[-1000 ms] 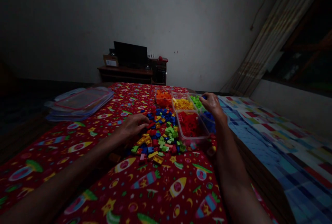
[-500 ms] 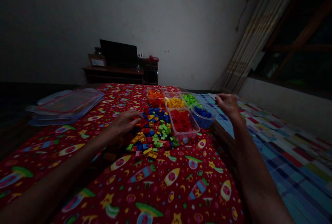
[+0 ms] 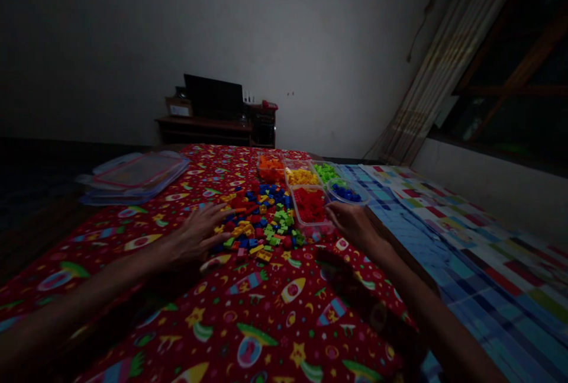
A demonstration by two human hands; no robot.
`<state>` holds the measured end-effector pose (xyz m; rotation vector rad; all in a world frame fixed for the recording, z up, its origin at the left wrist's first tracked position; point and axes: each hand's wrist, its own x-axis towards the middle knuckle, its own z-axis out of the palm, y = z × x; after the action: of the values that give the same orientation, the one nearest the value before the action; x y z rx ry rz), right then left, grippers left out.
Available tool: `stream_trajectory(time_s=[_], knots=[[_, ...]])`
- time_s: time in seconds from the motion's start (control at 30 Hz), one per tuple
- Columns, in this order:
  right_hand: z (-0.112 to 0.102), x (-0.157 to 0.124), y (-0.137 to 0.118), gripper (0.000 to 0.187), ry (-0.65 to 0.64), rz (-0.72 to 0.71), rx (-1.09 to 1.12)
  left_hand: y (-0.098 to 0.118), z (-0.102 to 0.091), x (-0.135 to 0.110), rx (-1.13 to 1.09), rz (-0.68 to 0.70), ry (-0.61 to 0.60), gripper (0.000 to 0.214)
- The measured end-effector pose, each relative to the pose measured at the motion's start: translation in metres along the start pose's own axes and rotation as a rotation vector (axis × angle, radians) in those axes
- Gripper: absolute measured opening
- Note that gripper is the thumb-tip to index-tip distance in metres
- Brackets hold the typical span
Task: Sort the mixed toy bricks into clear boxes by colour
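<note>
Work surface: a red cloth printed with rockets and stars (image 3: 270, 306). On it, just left of the containers, lies a loose pile of multicoloured plastic building bricks (image 3: 268, 217). The pile is irregular, its bricks pointing in mixed directions. At the near edge, a narrow yellow plastic brick (image 3: 256, 248) has its long axis slanting, far end to the right.

Left hand (image 3: 202, 232): palm down at the pile's left margin, fingers spread and directed rightward over the bricks, thumb apart.

Right hand (image 3: 352, 223): beside the near right corner of a clear rectangular plastic box of red bricks (image 3: 317, 228), fingers curled and directed left. In this dim light it cannot be told whether the fingertips pinch anything.

The red-brick box has its long axis running away from the person. Beyond it are orange bricks (image 3: 271, 166), yellow bricks (image 3: 302, 177) and bright green bricks (image 3: 326, 171), sorted by colour. A round clear plastic tub of blue bricks (image 3: 348, 202) stands to its right.

A stack of clear plastic lids (image 3: 133, 176) lies at far left.
</note>
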<state>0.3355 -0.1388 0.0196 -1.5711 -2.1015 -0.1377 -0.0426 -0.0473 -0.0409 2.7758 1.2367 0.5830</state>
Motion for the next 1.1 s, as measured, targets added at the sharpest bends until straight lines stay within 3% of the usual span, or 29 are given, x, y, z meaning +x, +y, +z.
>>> stream_trajectory(time_s=[0.1, 0.17, 0.23, 0.33, 0.47, 0.6, 0.77, 0.9, 1.0, 1.1], knots=[[0.029, -0.010, -0.049, 0.028, -0.041, -0.252, 0.122, -0.005, 0.019, -0.039, 0.060, -0.103, -0.021, 0.079], [0.049, -0.016, -0.076, 0.043, -0.108, -0.433, 0.114, -0.005, 0.034, -0.058, 0.061, -0.123, -0.017, 0.087], [0.069, -0.017, -0.096, 0.055, -0.182, -0.546, 0.064, 0.001, 0.047, -0.068, 0.059, -0.088, -0.015, 0.090], [0.096, -0.006, -0.112, 0.052, -0.259, -0.598, 0.011, 0.015, 0.058, -0.064, 0.067, -0.066, 0.060, 0.083], [0.124, 0.022, -0.111, 0.045, -0.253, -0.516, -0.022, 0.027, 0.062, -0.034, 0.041, -0.094, 0.140, 0.062], [0.135, 0.042, -0.098, 0.051, -0.181, -0.395, 0.020, 0.024, 0.062, -0.001, 0.000, -0.078, 0.179, 0.055], [0.122, 0.068, -0.083, 0.049, -0.179, -0.252, 0.119, 0.008, 0.047, 0.028, -0.070, -0.112, 0.211, 0.057], [0.110, 0.099, -0.080, 0.046, -0.103, -0.094, 0.130, -0.004, 0.021, 0.044, -0.142, -0.149, 0.274, 0.040], [0.106, 0.113, -0.088, 0.040, -0.119, -0.060, 0.153, -0.007, 0.010, 0.049, -0.181, -0.147, 0.221, 0.032], [0.102, 0.112, -0.099, 0.030, -0.230, -0.090, 0.095, -0.008, 0.011, 0.050, -0.187, -0.089, 0.109, 0.029]])
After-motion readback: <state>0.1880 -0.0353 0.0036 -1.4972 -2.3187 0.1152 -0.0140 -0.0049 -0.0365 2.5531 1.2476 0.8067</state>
